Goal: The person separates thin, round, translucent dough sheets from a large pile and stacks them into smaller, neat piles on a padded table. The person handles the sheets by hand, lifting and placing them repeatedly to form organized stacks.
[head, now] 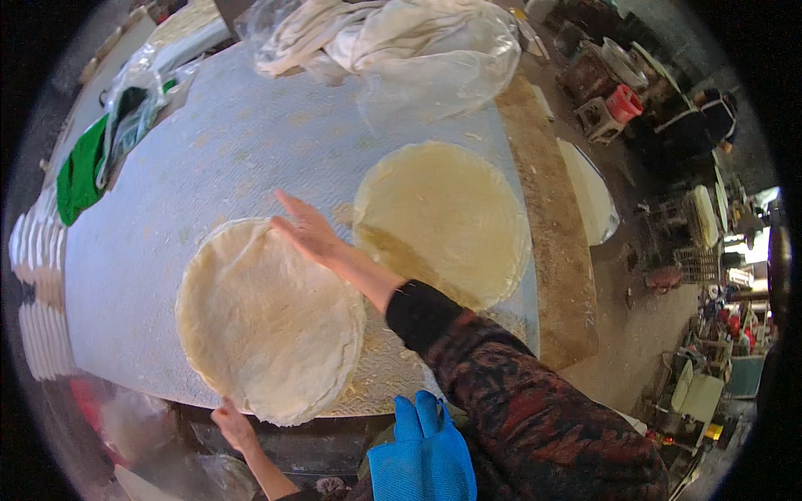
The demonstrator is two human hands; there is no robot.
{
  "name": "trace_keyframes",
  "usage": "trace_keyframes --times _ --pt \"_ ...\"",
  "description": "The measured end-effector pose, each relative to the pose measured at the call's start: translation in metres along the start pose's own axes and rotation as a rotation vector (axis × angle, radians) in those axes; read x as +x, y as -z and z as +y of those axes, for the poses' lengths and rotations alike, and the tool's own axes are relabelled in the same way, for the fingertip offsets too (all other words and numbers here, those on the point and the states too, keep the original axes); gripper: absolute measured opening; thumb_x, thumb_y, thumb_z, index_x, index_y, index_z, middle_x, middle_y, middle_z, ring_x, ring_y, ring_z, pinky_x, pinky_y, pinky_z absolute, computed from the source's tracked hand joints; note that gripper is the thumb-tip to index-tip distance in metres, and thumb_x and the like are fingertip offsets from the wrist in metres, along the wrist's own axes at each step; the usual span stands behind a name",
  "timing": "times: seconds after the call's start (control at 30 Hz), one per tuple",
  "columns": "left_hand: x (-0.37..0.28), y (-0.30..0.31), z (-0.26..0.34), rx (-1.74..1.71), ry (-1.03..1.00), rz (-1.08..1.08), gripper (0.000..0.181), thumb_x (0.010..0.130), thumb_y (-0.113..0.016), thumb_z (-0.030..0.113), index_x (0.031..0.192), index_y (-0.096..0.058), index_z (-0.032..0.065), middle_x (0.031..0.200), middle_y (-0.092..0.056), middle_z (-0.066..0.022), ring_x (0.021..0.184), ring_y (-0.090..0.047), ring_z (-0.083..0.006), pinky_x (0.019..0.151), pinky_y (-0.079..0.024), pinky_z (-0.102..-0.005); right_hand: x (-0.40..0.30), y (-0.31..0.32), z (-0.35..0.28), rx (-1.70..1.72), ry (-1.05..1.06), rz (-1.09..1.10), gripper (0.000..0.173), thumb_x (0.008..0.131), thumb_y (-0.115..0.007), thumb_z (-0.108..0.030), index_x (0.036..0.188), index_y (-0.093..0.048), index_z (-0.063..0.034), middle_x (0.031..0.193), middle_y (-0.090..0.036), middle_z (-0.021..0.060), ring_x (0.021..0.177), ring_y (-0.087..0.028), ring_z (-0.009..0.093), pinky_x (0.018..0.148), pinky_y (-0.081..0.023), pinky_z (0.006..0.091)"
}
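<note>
A round stack of thin, pale dough sheets (pixel 272 325) lies on the quilted cloth, its near edge hanging slightly over the table's edge. At its far edge, my right hand (pixel 310 235) spreads its thumb away from the fingers, which rest at the rim of the dough. My left hand (pixel 235 429) is low at the near left edge, fingers curled and a fingertip touching the rim; whether it pinches a sheet is unclear. A second round, yellowish dough sheet (pixel 445 219) lies flat to the right, partly behind my right forearm and in its shadow.
Cream cloth under clear plastic (pixel 407 44) is heaped at the far side. Green fabric (pixel 84 169) lies at the left edge. A brown board (pixel 551 250) borders the right side. Blue mesh fabric (pixel 423 460) hangs before me. Another person (pixel 705 122), a stool (pixel 601 119) and a red bucket (pixel 624 103) are farther right.
</note>
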State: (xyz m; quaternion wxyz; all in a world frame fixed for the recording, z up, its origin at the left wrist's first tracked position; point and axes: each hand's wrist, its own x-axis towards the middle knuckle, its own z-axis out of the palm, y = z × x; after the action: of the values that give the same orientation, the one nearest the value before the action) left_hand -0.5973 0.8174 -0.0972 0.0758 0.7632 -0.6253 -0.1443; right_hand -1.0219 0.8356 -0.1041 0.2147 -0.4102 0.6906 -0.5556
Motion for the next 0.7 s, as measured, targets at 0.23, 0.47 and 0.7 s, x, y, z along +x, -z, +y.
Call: trace_keyframes --times 0.23,0.47,0.7 --pt "-0.070 0.019 0.121 -0.619 -0.672 0.175 0.017 0.096 -0.051 0.011 0.106 -0.055 -0.0024 0.095 -0.055 -0.0080 0.088 -0.053 -0.0177 0.080 -0.046 -0.0300 -0.183 0.211 0.106 -0.556 -0.379 0.914 0.040 0.078 -0.064 -0.015 0.114 -0.056 -0.0007 0.113 -0.059 0.0194 0.106 -0.053 0.035 0.095 -0.040 0.0434" --pt "-0.239 -0.090 0.300 -0.569 -1.342 -0.661 0.028 0.080 -0.063 0.002 0.108 -0.058 0.0025 0.103 -0.060 -0.0182 0.091 -0.060 -0.0359 0.076 -0.050 -0.0413 -0.243 0.295 0.144 -0.372 -0.841 0.868 0.031 0.076 -0.065 -0.020 0.098 -0.062 0.0010 0.099 -0.065 0.0178 0.078 -0.063 0.032 0.074 -0.049 0.0378" --pt "-0.323 -0.172 0.385 -0.261 -1.433 -0.866 0.036 0.079 -0.060 0.004 0.114 -0.054 0.0034 0.116 -0.056 -0.0203 0.100 -0.057 -0.0411 0.081 -0.048 -0.0472 -0.245 0.322 0.127 -0.386 -0.895 0.704 0.026 0.073 -0.066 -0.028 0.087 -0.060 -0.0075 0.089 -0.066 0.0156 0.084 -0.064 0.035 0.072 -0.050 0.0439"
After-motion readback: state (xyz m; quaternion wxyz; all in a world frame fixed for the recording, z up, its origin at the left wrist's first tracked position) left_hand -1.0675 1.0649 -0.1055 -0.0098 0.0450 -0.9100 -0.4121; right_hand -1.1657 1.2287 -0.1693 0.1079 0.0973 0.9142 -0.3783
